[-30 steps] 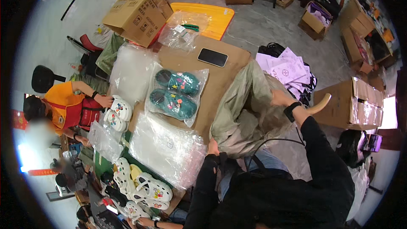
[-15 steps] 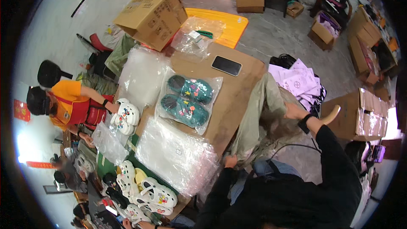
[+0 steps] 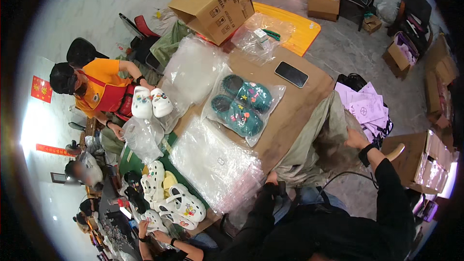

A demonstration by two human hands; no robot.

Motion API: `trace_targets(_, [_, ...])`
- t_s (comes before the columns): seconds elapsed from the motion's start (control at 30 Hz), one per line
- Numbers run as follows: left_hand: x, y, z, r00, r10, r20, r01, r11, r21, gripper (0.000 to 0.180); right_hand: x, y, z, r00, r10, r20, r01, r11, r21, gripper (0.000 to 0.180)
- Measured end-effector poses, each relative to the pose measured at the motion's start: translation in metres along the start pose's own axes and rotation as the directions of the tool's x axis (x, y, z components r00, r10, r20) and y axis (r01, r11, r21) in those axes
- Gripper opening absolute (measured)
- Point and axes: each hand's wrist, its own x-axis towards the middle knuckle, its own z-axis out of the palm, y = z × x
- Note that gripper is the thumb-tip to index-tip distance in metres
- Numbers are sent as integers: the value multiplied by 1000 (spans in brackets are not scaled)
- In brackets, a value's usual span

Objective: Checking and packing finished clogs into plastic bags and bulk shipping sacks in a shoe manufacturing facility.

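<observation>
While the sack remains at the right edge of the worktop, its raised cloth has sunk.
Right hand appears to be grasping the sack's right rim; left hand sits at its near left corner, grip not verifiable. Compared with a second ago, the mouth is less spread, suggesting the sack is still being arranged. Bagged green shoes lie to its left.

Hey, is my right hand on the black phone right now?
No, your right hand is at the edge of the grey-green sack, while the phone lies apart on brown cardboard.
</observation>
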Motion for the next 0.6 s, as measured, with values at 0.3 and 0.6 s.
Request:
trace_targets(0.3, [-33, 66, -18, 933, -310, 182, 277, 297, -914, 62, 30, -11, -7, 984, -65, -168, 87, 988, 129, 73])
trace_targets(0.6, [-50, 27, -4, 883, 1, -469, -264, 829, -494, 58, 29, -58, -10, 928, -167, -332, 121, 981, -154, 91])
